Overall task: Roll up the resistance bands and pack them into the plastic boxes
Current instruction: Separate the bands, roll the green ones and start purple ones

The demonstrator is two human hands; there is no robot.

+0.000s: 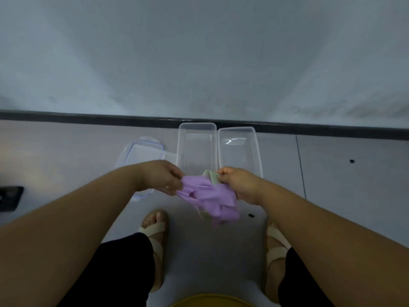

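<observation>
While the person's two sandalled feet [155,229] stand planted on the grey floor [332,173], the hands work just above and ahead of them, a little apart and joined only by the material stretched between. The left hand [162,177] grips one end of the purple band [208,196]. The right hand [238,185] pinches the pale green band [210,175] at its fingertips, and the purple one runs on beneath its palm. Two bands can be counted by colour, and whether a third hides in the bunch cannot be told. They are crumpled, not rolled, and hang down toward the right foot with no clear long axis, so straightening them looks like the step in hand. Beyond the left wrist lies a clear lid with a blue seal [143,154], and it may be two overlapping lids. Straight ahead of the hands stand two open plastic boxes side by side, both holding nothing, with their long sides running away from the person. The left box [182,147] sits beyond the gap between the hands, and the right box [257,151] sits beyond the right hand, which is nearer to it. Behind them run the dark baseboard [88,117] and the wall.
</observation>
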